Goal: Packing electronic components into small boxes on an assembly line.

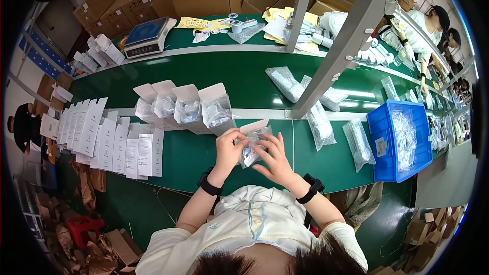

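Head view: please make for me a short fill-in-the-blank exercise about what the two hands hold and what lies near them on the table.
1. The left hand and the right hand together hold a small white ____ with a plastic bag in it.
2. The plastic crate to the person's right is ____ in colour.
3. The table surface is ____.

Missing words: box; blue; green

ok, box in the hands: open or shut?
Open: the small white box has its top flap up, with a clear bag showing inside.
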`<state>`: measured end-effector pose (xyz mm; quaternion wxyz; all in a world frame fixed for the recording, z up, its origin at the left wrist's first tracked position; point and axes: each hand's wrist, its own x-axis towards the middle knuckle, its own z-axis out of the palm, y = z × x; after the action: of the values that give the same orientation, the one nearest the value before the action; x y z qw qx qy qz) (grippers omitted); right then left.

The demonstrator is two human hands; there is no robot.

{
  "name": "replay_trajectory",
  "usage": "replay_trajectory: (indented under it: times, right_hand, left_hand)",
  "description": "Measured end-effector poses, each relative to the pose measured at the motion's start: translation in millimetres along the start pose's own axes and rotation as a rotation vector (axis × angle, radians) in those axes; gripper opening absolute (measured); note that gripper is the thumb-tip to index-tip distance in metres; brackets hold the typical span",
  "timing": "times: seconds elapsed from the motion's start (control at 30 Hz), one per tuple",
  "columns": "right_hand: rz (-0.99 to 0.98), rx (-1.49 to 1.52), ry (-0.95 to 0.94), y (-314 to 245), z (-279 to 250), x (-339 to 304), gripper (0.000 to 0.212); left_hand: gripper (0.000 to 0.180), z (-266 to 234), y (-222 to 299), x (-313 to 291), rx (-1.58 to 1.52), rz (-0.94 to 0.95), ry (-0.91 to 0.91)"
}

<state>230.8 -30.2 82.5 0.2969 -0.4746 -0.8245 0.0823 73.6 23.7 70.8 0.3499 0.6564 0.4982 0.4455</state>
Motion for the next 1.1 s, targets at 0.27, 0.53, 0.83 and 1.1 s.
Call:
replay_trajectory:
  times: [0.27,0.53,0.83,1.1]
  right_hand:
    - [0.452,0.269,0.411,106.3,23.8,53.6,0.042]
    - [0.576,-0.794,0.201,208.8,108.1,119.4,0.052]
    - [0.823,-0.565,-0.302,162.3,91.8,97.9,0.056]
    - [0.848,-0.241,-0.666,75.7,42.2,-17.5,0.078]
  left_hand:
    - [0.012,14.0,6.7,38.5,0.061,0.111,0.142]
    - [0.028,25.6,8.6,56.5,0.140,0.199,0.156]
    - [0.029,8.2,16.3,37.4,0.474,0.356,-0.117]
    - [0.023,-2.2,4.6,45.1,0.479,0.438,-0.208]
